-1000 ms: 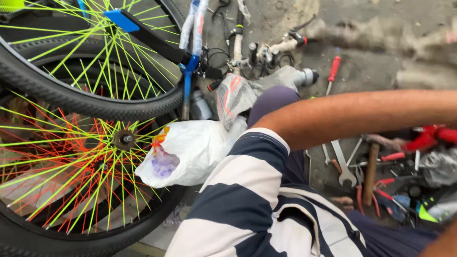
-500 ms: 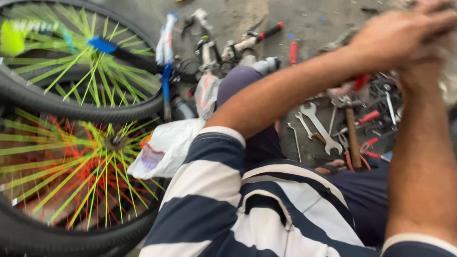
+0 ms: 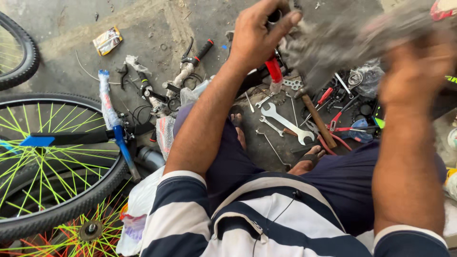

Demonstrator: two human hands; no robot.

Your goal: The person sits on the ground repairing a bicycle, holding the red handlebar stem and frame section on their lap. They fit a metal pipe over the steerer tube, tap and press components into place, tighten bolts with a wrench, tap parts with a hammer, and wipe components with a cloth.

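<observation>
2 hands raised, left hand [image 3: 259, 35] gripping red-handled tool [image 3: 274, 70], right hand [image 3: 414, 71] blurred, grip unclear

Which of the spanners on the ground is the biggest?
The big silver spanner lying slanted in the middle of the tool pile. It is longer and wider than the thin spanner beside it, and has open jaws at both ends.

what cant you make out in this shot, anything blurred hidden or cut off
- Head view: the right hand is motion-blurred; its grip cannot be read.
- Head view: the grey rag-like thing by it is smeared, so its kind is unclear.
- Head view: the left hand covers the top of the red-handled tool.
- Head view: the bicycle wheel is cut off by the left edge.
- Head view: small tools beyond the spanner are too cluttered to tell apart.
</observation>
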